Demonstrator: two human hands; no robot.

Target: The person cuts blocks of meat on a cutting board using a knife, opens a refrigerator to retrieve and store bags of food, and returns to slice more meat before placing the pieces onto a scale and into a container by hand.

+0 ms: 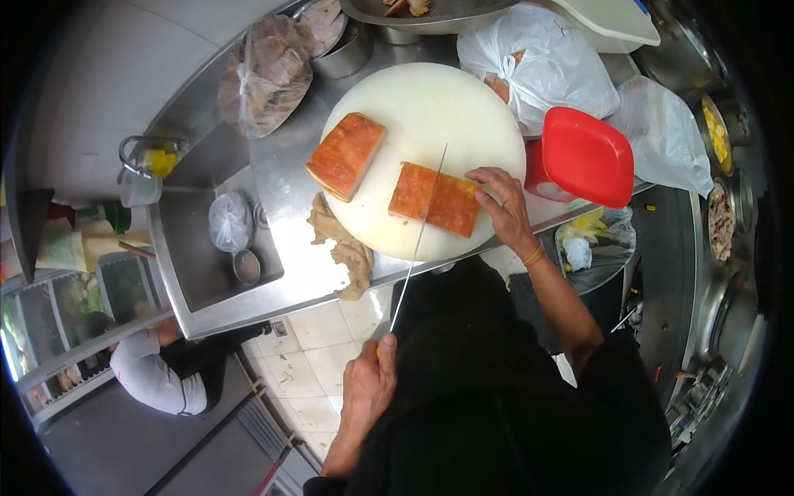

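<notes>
A long thin knife (411, 258) runs up from my left hand (368, 387), whose fingers are wrapped round its handle. Its blade crosses an orange-topped rectangular slab (453, 207) on the round white cutting board (422, 107); how deep the edge sits cannot be made out. My right hand (503, 205) holds the right end of this slab with bent fingers. A second orange-topped slab (347, 157), with a pale side, lies apart at the board's left.
A crumpled brown cloth (346, 248) lies beside the board. Right of it stands a red container (587, 157) near white plastic bags (546, 66). The sink (211, 281) is at left. Another person (157, 372) in a white top is at lower left.
</notes>
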